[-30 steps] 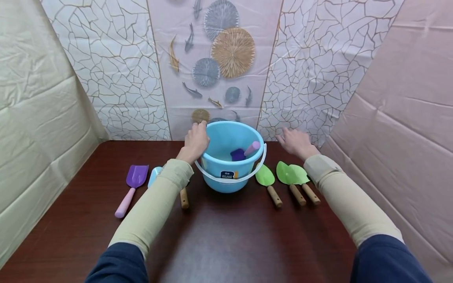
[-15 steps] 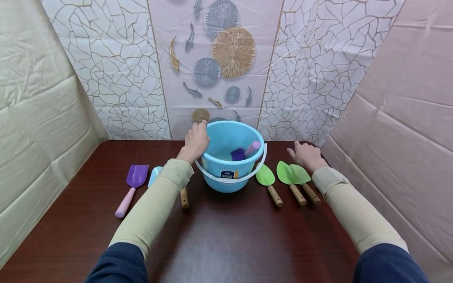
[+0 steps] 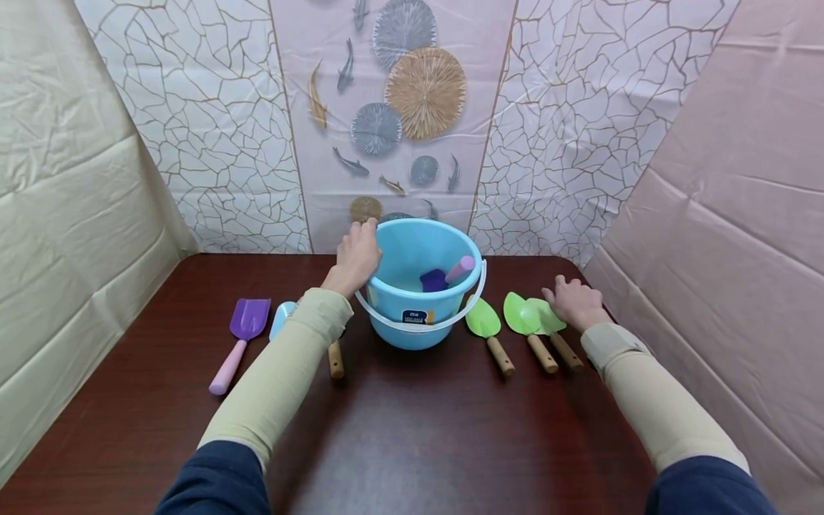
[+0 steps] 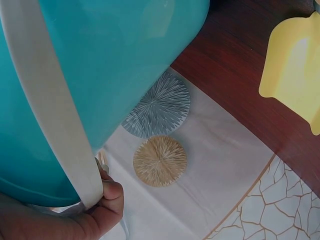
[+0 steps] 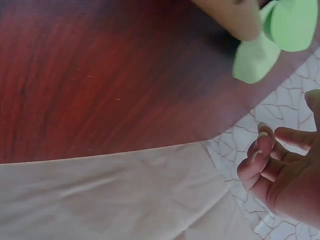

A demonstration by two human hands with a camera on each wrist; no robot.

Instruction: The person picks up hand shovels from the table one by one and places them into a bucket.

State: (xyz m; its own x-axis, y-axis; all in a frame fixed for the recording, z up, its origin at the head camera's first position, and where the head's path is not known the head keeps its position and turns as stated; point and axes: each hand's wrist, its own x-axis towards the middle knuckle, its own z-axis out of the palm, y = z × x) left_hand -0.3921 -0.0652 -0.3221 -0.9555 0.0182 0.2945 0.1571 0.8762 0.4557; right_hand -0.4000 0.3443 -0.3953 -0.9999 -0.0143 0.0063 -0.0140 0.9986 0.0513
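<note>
A light blue bucket (image 3: 389, 304) stands upright at the back middle, its white handle (image 3: 450, 320) hanging across the front. My left hand (image 3: 357, 254) grips its rim on the left; the left wrist view shows curled fingers (image 4: 112, 197) beside the handle's end. Inside the bucket lies a small purple shovel (image 3: 434, 281) with a pink handle. My right hand (image 3: 575, 300) holds nothing, fingers loosely bent, above and right of the rightmost green trowel (image 3: 544, 315). Two more leaf-shaped trowels lie left of it: one green trowel (image 3: 518, 312) overlapping it, another green trowel (image 3: 483, 318) near the bucket.
On the left of the dark table (image 3: 412, 443) lie a purple shovel (image 3: 249, 318) with a pink handle and a light blue tool (image 3: 281, 316), partly behind my left arm. A wooden handle (image 3: 335, 360) shows beside that arm. The left wrist view has a yellow scoop (image 4: 292, 65).
My right hand has moved right and toward me, from beyond the green trowels to beside the rightmost one. My left hand and the bucket have stayed put.
</note>
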